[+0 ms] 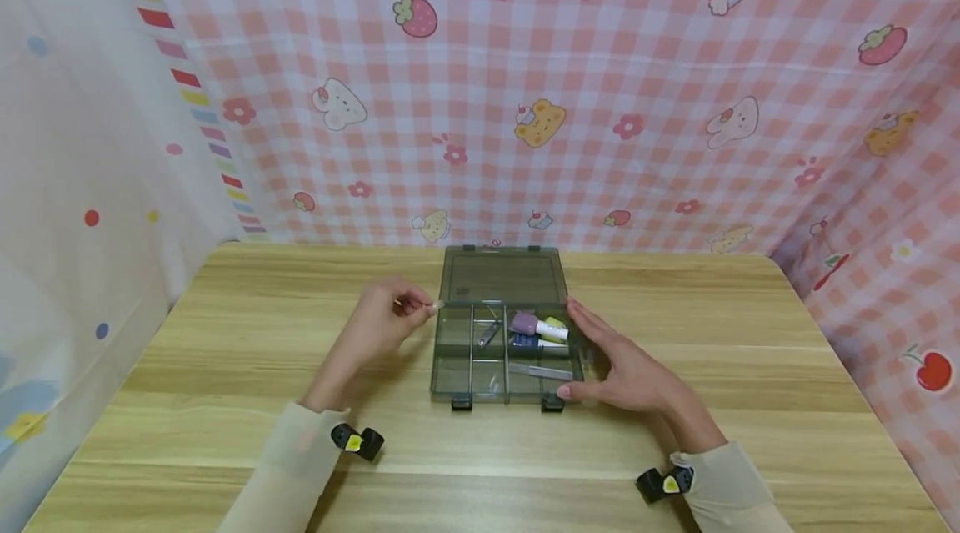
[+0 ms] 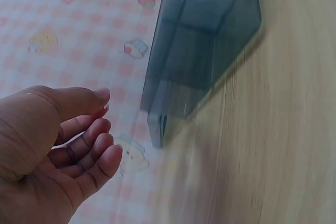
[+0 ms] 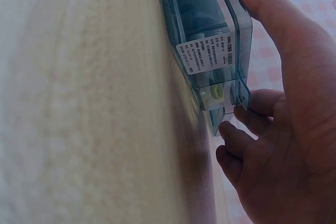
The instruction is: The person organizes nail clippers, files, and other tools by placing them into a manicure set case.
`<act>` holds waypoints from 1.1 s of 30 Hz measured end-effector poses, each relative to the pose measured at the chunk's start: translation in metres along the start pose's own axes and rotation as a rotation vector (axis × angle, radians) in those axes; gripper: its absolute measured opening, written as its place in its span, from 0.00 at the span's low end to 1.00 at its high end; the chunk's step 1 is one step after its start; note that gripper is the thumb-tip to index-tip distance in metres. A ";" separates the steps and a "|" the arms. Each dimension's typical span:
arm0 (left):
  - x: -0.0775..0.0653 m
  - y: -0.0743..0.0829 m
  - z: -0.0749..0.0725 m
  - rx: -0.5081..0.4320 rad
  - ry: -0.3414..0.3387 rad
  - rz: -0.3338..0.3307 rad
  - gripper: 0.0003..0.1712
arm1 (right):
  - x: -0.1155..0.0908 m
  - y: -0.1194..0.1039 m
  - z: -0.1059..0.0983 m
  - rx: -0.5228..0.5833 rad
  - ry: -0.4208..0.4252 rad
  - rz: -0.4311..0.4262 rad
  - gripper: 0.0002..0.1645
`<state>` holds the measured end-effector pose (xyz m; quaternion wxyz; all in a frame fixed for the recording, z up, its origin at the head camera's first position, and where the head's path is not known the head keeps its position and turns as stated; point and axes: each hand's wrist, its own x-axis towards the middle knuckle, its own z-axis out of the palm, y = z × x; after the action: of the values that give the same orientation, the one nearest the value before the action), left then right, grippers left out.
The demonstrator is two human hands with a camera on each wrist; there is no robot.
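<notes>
A grey see-through divided box (image 1: 452,370) lies on the table with its lid (image 1: 504,274) tipped back. My right hand (image 1: 630,366) holds the box's right side, thumb at the front corner and fingers toward the back. My left hand (image 1: 382,316) is by the box's left back corner, thumb and forefinger pinching a small pale piece (image 1: 438,306) too tiny to identify. A nail clipper (image 1: 490,334) lies in a middle compartment. On the right lie a purple nail polish bottle (image 1: 524,323), a yellow bottle (image 1: 555,323), a dark blue bottle (image 1: 524,343) and a slim silvery strip (image 1: 543,372).
The wooden table (image 1: 525,466) ends against a pink checked cloth (image 1: 480,166) at the back. Two black latches, one of them the left latch (image 1: 461,404), stick out from the box's front. A printed label (image 3: 205,53) is on its side.
</notes>
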<state>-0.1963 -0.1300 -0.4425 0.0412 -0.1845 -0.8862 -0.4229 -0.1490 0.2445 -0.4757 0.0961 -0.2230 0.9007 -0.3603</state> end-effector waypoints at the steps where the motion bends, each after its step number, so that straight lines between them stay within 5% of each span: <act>1: 0.000 0.002 0.001 -0.005 -0.005 0.011 0.03 | 0.000 0.000 0.000 0.000 0.000 0.000 0.74; 17: -0.008 0.035 0.021 -0.020 -0.172 0.061 0.02 | 0.000 0.002 0.000 -0.004 -0.003 0.005 0.75; 33: -0.012 0.045 0.032 0.012 -0.271 0.142 0.02 | -0.001 -0.002 -0.002 0.013 -0.007 0.009 0.74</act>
<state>-0.1667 -0.0833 -0.4327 -0.0476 -0.3018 -0.8710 -0.3848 -0.1480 0.2447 -0.4732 0.1024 -0.2198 0.8989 -0.3650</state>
